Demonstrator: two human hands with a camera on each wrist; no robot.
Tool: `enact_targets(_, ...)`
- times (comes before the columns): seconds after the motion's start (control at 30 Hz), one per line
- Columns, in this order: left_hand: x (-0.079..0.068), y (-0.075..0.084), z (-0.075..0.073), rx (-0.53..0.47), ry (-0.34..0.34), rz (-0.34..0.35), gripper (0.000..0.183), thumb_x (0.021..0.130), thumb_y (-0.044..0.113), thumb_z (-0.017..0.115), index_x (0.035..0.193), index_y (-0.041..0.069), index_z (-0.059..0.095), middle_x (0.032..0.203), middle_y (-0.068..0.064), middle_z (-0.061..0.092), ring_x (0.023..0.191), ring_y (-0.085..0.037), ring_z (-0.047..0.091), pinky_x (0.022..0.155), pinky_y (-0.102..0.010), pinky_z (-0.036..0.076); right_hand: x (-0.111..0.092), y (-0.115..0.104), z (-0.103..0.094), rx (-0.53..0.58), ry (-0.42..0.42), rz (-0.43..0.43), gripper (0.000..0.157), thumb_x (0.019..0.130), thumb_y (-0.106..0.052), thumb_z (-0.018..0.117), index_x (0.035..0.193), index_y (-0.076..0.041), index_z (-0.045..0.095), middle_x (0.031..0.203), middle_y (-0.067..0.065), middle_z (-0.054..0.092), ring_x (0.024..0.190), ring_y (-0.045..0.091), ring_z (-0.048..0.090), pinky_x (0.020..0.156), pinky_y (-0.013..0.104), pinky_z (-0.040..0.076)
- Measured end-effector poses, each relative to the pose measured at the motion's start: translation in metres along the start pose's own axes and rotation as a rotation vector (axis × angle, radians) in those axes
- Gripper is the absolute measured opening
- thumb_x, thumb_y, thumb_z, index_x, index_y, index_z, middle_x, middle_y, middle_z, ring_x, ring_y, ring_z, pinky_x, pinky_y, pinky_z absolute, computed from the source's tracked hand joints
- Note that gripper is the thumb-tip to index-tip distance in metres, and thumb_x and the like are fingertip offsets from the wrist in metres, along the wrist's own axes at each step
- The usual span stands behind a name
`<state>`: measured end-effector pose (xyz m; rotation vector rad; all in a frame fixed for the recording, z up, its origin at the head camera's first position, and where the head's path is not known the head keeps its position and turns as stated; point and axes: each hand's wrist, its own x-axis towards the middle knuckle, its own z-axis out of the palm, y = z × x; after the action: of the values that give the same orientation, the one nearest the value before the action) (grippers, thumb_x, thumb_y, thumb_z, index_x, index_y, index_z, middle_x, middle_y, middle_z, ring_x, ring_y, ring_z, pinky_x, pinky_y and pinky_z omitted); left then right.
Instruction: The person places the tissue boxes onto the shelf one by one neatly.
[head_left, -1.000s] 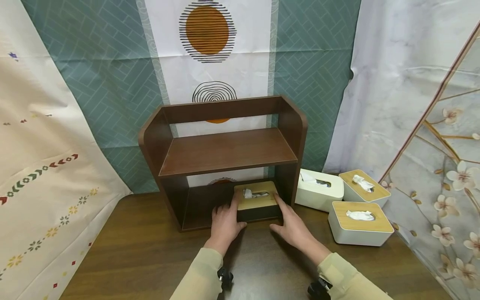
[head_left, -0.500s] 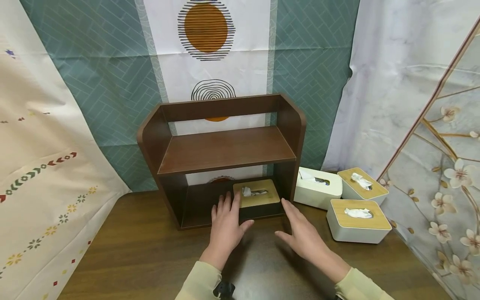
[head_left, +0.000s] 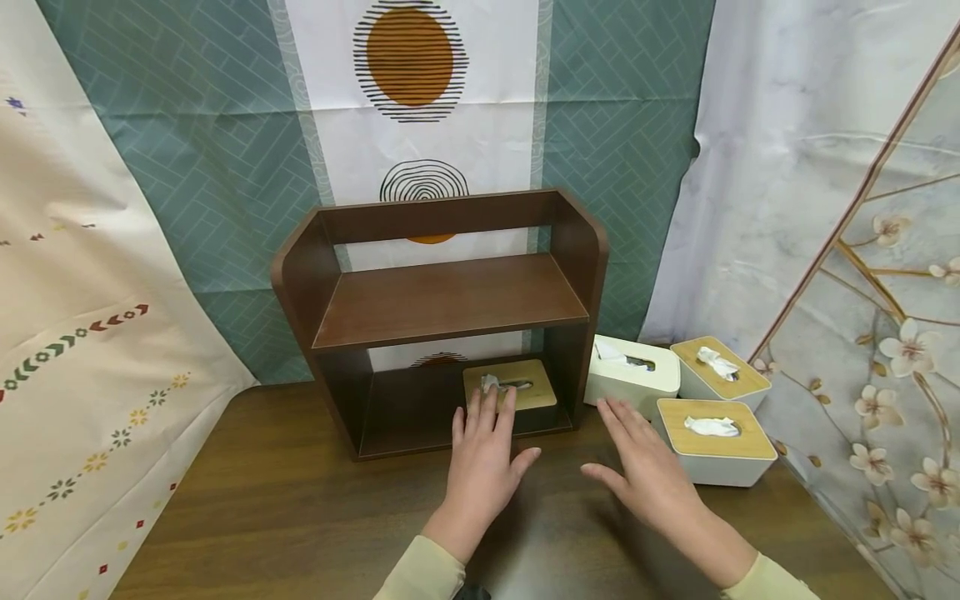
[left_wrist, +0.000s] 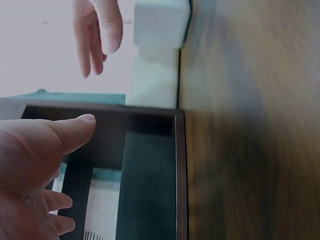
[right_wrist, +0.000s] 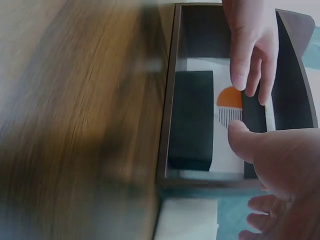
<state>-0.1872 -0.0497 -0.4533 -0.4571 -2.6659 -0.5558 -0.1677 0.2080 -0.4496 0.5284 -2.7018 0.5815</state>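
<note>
Tissue box sat lower right in the shelf, slot upward, presumably for easy access; your left hand, fingers parted, and right hand, fingers nearly together, held nothing.

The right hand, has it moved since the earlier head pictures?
Yes. Judged against the brown shelf, the right hand has moved right, away from the black tissue box.

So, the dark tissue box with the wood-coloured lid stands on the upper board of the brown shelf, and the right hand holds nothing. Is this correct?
Not quite: the dark tissue box stands in the lower compartment of the brown shelf, not on the upper board, as the head view shows. The right hand does hold nothing.
</note>
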Motion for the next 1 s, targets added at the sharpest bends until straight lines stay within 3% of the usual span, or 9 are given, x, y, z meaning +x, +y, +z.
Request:
enact_targets(0.13, -0.002, 0.013, 0.003, 0.01, 0.004, 0.036, 0.092, 0.099, 0.05, 0.082, 0.171, 0.011, 0.041, 0.174, -0.021, 0.038, 0.163, -0.046, 0.03, 0.125, -0.072, 0.028, -0.004, 0.011, -0.01, -0.027, -0.003, 0.001, 0.097, 0.094, -0.042, 0.089, 0.167, 0.002, 0.043, 0.168, 0.028, 0.045, 0.158, 0.052, 0.035, 0.123, 0.069, 0.032)
enact_targets(0.3, -0.004, 0.03, 0.009, 0.02, -0.017, 0.072, 0.09, 0.1, 0.052, 0.081, 0.171, 0.012, 0.042, 0.175, -0.019, 0.037, 0.162, -0.044, 0.033, 0.125, -0.069, 0.031, -0.012, 0.023, -0.021, -0.068, 0.019, -0.004, 0.098, 0.093, -0.045, 0.088, 0.166, 0.003, 0.043, 0.168, 0.028, 0.045, 0.157, 0.051, 0.036, 0.122, 0.069, 0.033)
enact_targets(0.63, -0.004, 0.06, 0.022, 0.006, -0.07, 0.123, 0.087, 0.102, 0.055, 0.077, 0.171, 0.016, 0.041, 0.176, -0.015, 0.038, 0.163, -0.04, 0.034, 0.127, -0.066, 0.03, -0.026, 0.046, -0.032, -0.103, 0.077, -0.01, 0.1, 0.092, -0.047, 0.089, 0.167, 0.001, 0.043, 0.168, 0.027, 0.045, 0.159, 0.05, 0.033, 0.128, 0.063, 0.026)
enact_targets(1.0, 0.003, 0.103, 0.043, 0.052, -0.113, 0.164, 0.083, 0.103, 0.061, 0.071, 0.171, 0.022, 0.043, 0.175, -0.009, 0.041, 0.162, -0.031, 0.037, 0.129, -0.057, 0.031, -0.045, 0.083, -0.048, -0.114, 0.06, 0.054, 0.103, 0.095, -0.048, 0.086, 0.172, -0.002, 0.035, 0.169, 0.031, 0.04, 0.159, 0.052, 0.031, 0.131, 0.063, 0.017)
